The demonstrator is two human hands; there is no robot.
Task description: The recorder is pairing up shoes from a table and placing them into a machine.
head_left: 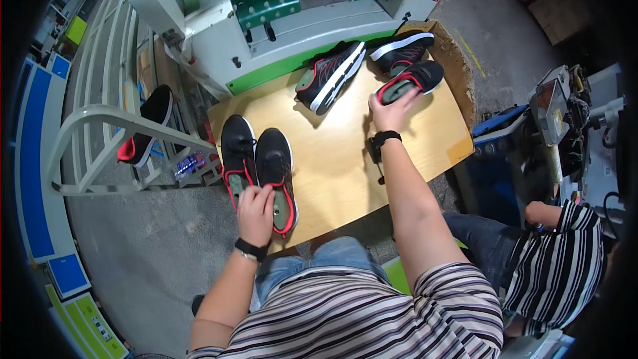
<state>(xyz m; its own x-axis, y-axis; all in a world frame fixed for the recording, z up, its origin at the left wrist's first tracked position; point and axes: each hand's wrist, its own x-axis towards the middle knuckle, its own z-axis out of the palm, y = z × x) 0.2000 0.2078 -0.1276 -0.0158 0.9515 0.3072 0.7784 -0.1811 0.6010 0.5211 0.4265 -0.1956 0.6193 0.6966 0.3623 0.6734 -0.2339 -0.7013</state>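
Note:
Two black sneakers with red lining, the left one and the right one, sit side by side at the table's left edge, toes pointing away from me. My left hand is closed at their heel openings, its fingers curled over the adjoining collars; the fingertips are partly hidden. At the far right, my right hand grips another black and red sneaker by its heel end. Behind that one is a further sneaker with a white sole. Near the table's middle back, a sneaker lies on its side.
The wooden table stands against a machine with a green dotted belt. Left of it, a metal rack holds a dark shoe. A co-worker in a striped shirt is at the right, near equipment.

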